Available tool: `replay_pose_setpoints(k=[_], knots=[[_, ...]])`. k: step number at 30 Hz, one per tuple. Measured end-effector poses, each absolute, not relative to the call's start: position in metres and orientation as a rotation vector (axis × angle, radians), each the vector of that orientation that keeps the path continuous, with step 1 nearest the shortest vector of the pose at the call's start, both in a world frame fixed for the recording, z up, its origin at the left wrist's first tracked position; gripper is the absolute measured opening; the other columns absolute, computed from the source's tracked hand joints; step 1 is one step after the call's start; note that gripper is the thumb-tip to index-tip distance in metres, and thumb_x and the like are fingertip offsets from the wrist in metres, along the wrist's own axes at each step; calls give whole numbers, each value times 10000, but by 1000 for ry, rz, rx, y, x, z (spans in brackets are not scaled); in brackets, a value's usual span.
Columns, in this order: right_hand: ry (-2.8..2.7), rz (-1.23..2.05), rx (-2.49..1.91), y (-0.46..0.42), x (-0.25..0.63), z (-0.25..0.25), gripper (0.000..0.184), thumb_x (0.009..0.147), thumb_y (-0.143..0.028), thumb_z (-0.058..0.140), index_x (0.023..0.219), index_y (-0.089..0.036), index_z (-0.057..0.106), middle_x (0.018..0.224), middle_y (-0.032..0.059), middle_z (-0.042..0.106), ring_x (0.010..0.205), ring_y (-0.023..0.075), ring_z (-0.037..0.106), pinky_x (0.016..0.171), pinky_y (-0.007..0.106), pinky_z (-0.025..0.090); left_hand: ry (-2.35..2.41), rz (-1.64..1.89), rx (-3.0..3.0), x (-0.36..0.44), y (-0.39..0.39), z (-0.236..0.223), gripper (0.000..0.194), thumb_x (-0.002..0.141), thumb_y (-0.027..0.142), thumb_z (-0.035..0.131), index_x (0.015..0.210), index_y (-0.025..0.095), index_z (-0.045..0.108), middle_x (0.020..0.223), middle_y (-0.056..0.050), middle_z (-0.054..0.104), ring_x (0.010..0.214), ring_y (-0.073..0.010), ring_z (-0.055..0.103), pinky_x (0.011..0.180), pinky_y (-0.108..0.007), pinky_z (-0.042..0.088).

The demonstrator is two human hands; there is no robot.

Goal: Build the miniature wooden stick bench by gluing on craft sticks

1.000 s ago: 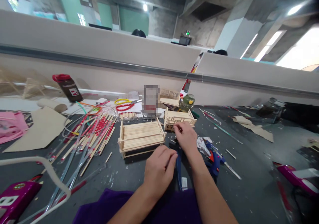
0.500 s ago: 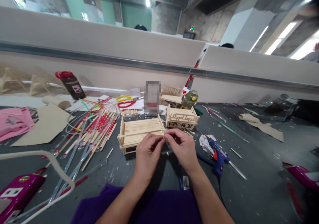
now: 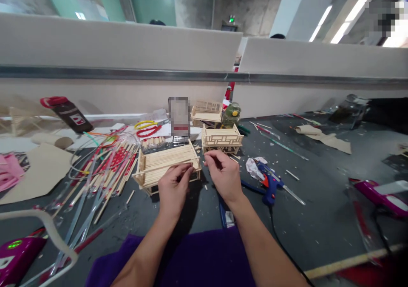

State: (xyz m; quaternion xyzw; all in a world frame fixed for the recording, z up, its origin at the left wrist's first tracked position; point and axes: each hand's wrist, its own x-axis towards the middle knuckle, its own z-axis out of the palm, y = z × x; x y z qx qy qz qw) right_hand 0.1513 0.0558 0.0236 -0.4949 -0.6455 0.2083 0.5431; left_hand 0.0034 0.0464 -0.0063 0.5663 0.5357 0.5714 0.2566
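Observation:
A flat wooden stick tray (image 3: 159, 163) lies on the dark table just ahead of me. My left hand (image 3: 174, 187) rests against its near right corner with the fingertips pinched on a thin stick at the rim. My right hand (image 3: 222, 174) hovers just right of the tray, fingers curled in a pinch; what they hold is too small to make out. A smaller wooden stick box (image 3: 222, 139) stands behind my right hand.
A pile of red-and-white wrapped chopsticks (image 3: 111, 168) lies left of the tray. A blue glue gun (image 3: 269, 185) with its cord lies to the right. Scissors (image 3: 146, 129), a green jar (image 3: 231, 115), a bottle (image 3: 65, 112), cardboard (image 3: 41, 168) and a grey partition wall (image 3: 127, 74) stand behind.
Both hands came together in front of the tray, then the left settled on the tray's right corner while the right drew slightly away. The view shifted left.

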Motion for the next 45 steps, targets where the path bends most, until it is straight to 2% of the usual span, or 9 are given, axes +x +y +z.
replay_pose_setpoints(k=[4, 16, 21, 25, 29, 36, 42, 45], knots=[[-1510, 505, -1182, 58, 152, 22, 188, 932, -282, 522, 939, -203, 692, 830, 27, 730, 708, 152, 666, 686, 240, 498, 1493, 1532, 1461, 5, 49, -2, 213, 781, 350, 699, 876, 173, 772, 902, -50, 754, 358, -42, 477, 356, -200, 389], [-1542, 522, -1185, 60, 152, 22, 186, 933, -261, 509, 932, -205, 687, 805, 17, 719, 715, 156, 663, 690, 243, 484, 1489, 1544, 1388, 8, 51, 3, 239, 736, 355, 738, 866, 157, 772, 861, -52, 762, 356, -43, 479, 361, -194, 391], [-1559, 461, -1264, 64, 157, 21, 191, 924, -244, 508, 912, -207, 695, 789, 17, 723, 687, 159, 653, 673, 245, 467, 1487, 1525, 1430, 9, 47, 3, 247, 763, 366, 720, 892, 160, 763, 841, -37, 746, 372, -49, 478, 373, -199, 378], [-1399, 199, -1542, 72, 189, 21, 209, 918, -239, 498, 943, -210, 704, 854, 40, 730, 702, 177, 640, 681, 267, 452, 1464, 1511, 1503, 9, 38, 5, 225, 796, 369, 699, 901, 173, 738, 738, -1, 691, 453, -68, 478, 430, -196, 382], [-1405, -15, -1864, 80, 221, 18, 218, 918, -224, 503, 990, -208, 708, 959, 70, 712, 806, 206, 638, 722, 288, 428, 1391, 1468, 1570, 11, 30, 9, 162, 809, 338, 692, 843, 180, 685, 685, 24, 623, 575, -90, 514, 540, -193, 411], [-1799, 116, -2232, 98, 211, 3, 284, 962, -203, 445, 1027, -214, 721, 1058, 99, 691, 975, 224, 651, 784, 286, 438, 1356, 1406, 1575, 13, 26, 9, 167, 820, 338, 689, 802, 182, 632, 700, 26, 604, 587, -91, 492, 540, -197, 383], [-1864, 141, -2272, 109, 201, -13, 317, 936, -91, 414, 1032, -143, 711, 1049, 155, 680, 955, 236, 672, 783, 294, 467, 1335, 1461, 1503, 13, 26, 9, 196, 831, 343, 666, 944, 183, 657, 769, 4, 628, 639, -112, 546, 575, -212, 431], [-1859, 137, -2281, 108, 201, -18, 338, 912, -44, 399, 1031, -133, 702, 1071, 172, 665, 920, 231, 681, 752, 293, 476, 1322, 1438, 1572, 12, 25, 10, 144, 844, 317, 637, 893, 183, 660, 797, -9, 624, 684, -123, 562, 583, -213, 437]])
